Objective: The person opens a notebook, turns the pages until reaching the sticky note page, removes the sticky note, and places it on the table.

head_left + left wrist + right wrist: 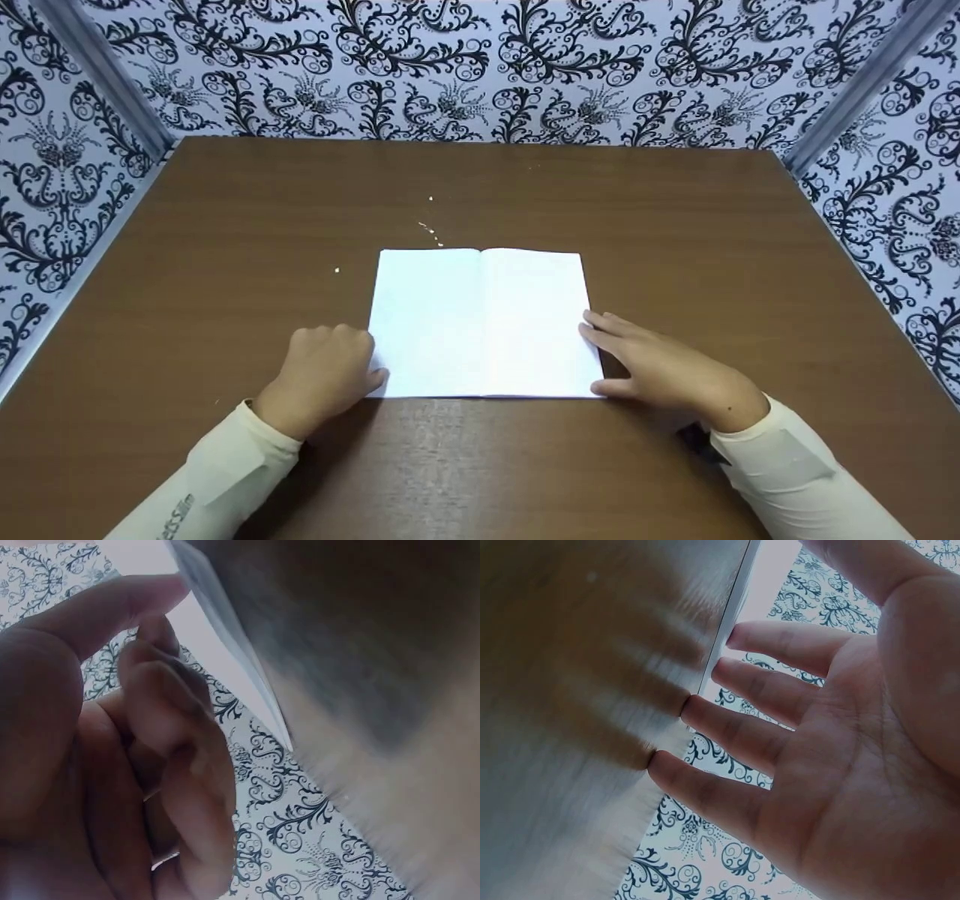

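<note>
A white notebook (431,322) lies open on the brown table (480,195), its two facing pages looking blank. My left hand (322,375) is at its lower left corner, fingers curled and thumb laid over the page's edge. In the left wrist view, the thumb tip of that hand (142,712) meets the notebook's edge (240,652); how far the fingers reach under it is hard to tell. My right hand (660,367) rests along the right edge with fingers spread. Straight fingers show in the right wrist view, where this hand (817,735) has its fingertips at the table and notebook edge.
Small white crumbs (429,229) are scattered behind the notebook and to its left. Patterned black-and-white wallpaper panels (450,75) border the table at the back and both sides. A dark strap (701,444) shows under the right sleeve.
</note>
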The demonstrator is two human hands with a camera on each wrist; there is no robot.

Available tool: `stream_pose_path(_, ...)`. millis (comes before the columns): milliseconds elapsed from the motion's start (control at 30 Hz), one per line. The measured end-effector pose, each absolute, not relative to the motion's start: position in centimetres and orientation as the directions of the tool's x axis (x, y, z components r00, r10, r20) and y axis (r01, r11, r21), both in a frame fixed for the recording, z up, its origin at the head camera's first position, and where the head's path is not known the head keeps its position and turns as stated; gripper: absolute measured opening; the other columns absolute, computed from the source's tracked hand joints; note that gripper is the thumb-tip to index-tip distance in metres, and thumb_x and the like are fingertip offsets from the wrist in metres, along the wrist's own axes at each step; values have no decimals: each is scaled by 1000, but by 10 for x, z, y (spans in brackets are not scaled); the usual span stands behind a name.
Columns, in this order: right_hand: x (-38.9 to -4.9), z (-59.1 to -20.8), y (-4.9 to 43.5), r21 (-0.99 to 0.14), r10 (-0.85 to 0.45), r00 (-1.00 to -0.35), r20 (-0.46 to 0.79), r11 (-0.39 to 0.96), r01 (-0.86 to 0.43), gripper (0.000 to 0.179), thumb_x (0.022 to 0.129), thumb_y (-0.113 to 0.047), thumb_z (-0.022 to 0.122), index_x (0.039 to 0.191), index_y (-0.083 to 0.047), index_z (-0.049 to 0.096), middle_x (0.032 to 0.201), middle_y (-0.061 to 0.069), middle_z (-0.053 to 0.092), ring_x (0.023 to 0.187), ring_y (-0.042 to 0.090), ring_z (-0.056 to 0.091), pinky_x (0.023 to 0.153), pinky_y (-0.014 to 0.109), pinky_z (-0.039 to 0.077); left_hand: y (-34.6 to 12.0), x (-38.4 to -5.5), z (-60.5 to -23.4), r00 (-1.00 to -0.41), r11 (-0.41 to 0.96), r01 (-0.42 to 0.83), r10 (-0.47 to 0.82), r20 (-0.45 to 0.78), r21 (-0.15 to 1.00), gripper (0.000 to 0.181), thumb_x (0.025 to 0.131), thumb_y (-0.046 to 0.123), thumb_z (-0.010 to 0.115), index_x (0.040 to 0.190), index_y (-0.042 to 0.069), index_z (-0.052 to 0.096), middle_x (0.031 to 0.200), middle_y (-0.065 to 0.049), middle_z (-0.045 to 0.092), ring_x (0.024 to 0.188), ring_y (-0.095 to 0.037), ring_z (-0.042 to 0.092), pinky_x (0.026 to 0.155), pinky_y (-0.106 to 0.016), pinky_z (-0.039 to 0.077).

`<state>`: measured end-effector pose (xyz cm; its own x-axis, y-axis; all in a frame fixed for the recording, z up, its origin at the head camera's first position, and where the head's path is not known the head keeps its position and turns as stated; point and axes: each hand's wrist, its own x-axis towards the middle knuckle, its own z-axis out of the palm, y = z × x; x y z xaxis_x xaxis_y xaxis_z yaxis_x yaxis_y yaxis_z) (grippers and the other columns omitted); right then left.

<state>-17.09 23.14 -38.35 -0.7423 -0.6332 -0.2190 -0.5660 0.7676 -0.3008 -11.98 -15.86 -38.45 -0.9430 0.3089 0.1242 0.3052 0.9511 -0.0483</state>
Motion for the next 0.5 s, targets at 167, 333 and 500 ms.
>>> stream_pose_path(167, -171, -383, 232, -305, -639, -737, -220, 763, -570, 75, 93, -36, 68, 152, 0, 37, 162, 19, 30, 149, 42, 28, 117, 58, 29, -155, -120, -386, -901, 935, 340, 355, 252, -102, 49, 73, 34, 85, 58, 10, 46, 48, 2, 32, 48, -12, 25, 38, -30, 22)
stream_pose_path(333, -171, -384, 232, -304, -643, -733, -221, 760, -575, 76, 93, -36, 69, 151, 1, 37, 162, 20, 30, 149, 42, 27, 117, 58, 28, -146, -124, -388, -874, 930, 358, 364, 323, -79, 38, 77, 31, 82, 66, 7, 55, 53, -4, 48, 44, -14, 38, 36, -34, 33)
stream_pose_path(500, -171, -384, 231, -304, -642, -735, -217, 760, -574, 75, 93, -35, 69, 151, 2, 38, 161, 20, 30, 149, 42, 28, 117, 57, 28, -134, -128, -387, -860, 924, 381, 368, 354, -35, 34, 79, 31, 80, 71, 6, 58, 62, -8, 55, 48, -25, 55, 38, -41, 41)
